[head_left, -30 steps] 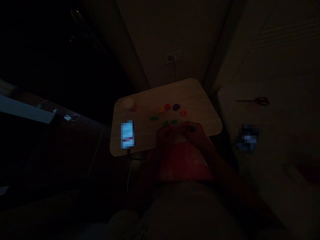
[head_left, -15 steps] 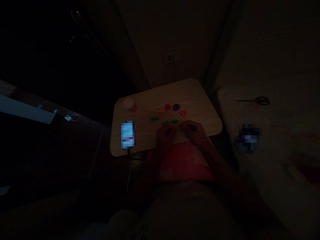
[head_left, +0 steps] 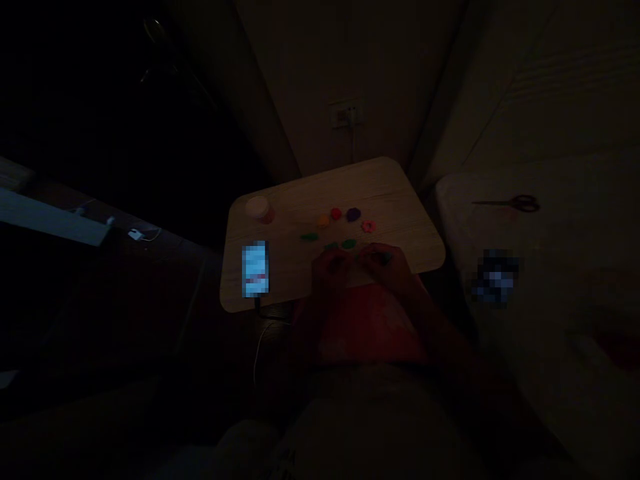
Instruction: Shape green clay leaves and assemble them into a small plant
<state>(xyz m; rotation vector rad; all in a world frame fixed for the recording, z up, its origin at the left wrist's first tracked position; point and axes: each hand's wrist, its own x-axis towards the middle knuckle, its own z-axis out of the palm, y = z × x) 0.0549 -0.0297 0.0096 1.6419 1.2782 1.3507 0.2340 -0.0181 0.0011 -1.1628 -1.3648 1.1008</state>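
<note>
My left hand (head_left: 330,267) and my right hand (head_left: 385,263) are close together over the near edge of the small wooden table (head_left: 295,270). The fingers of both are curled into a pinch. A little piece of green modelling clay (head_left: 357,255) shows between the fingertips, dim and hard to make out. Just beyond lie a green leaf-shaped piece (head_left: 349,244) and another green piece (head_left: 331,247). A third green leaf shape (head_left: 309,237) rests farther left. Behind them sit an orange lump (head_left: 323,221), a red ball (head_left: 336,213), a dark purple lump (head_left: 353,214) and a pink flower shape (head_left: 369,227).
A lidded tub (head_left: 260,210) stands at the table's back left, with a lit phone (head_left: 255,269) on a cable in front. Scissors (head_left: 520,203) and a blurred dark object (head_left: 496,277) lie on the pale surface to the right. The room is very dark.
My fingertips have shifted slightly, and a bit of green shows more plainly between them. The picture is somewhat darker. The pieces on the table stay put.
</note>
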